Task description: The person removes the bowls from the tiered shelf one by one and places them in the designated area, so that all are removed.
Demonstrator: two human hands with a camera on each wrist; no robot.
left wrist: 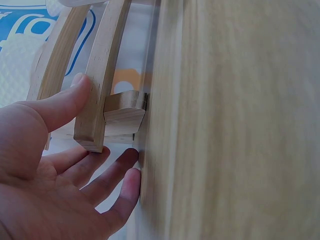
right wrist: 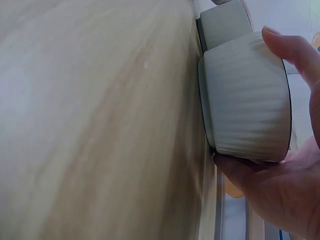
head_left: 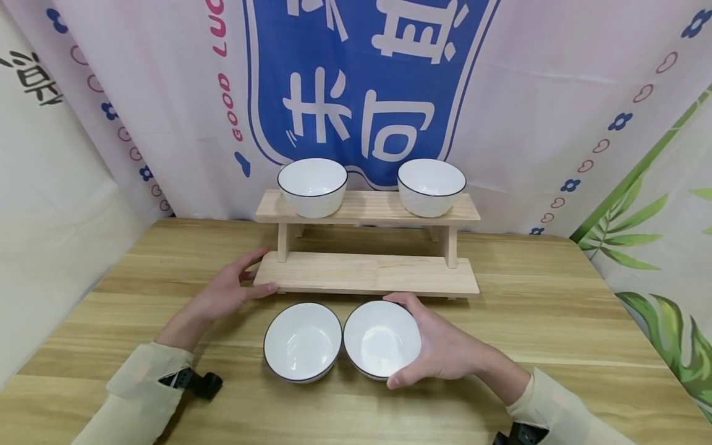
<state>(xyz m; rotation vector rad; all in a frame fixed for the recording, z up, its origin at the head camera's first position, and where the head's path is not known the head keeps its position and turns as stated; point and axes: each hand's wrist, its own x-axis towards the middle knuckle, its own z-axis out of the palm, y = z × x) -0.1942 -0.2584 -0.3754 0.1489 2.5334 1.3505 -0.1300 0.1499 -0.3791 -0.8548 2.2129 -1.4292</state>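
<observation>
My right hand point(head_left: 447, 349) grips a white bowl point(head_left: 381, 340) with a dark rim, its thumb on the near side and fingers on the far side. The right wrist view shows the bowl's ribbed wall point(right wrist: 247, 100) between thumb and fingers. Touching it on the left is a matching bowl point(head_left: 303, 343) on the table. My left hand point(head_left: 225, 290) holds the left end of the two-tier wooden stand point(head_left: 361, 272), its thumb at the lower board's front edge. In the left wrist view the other fingers point(left wrist: 117, 172) lie around the board's end.
Two more white bowls, one left point(head_left: 313, 179) and one right point(head_left: 431, 179), stand apart on the stand's upper board. The wood-grain table point(head_left: 556, 309) spreads around the stand. Behind it hangs a printed curtain point(head_left: 528, 123).
</observation>
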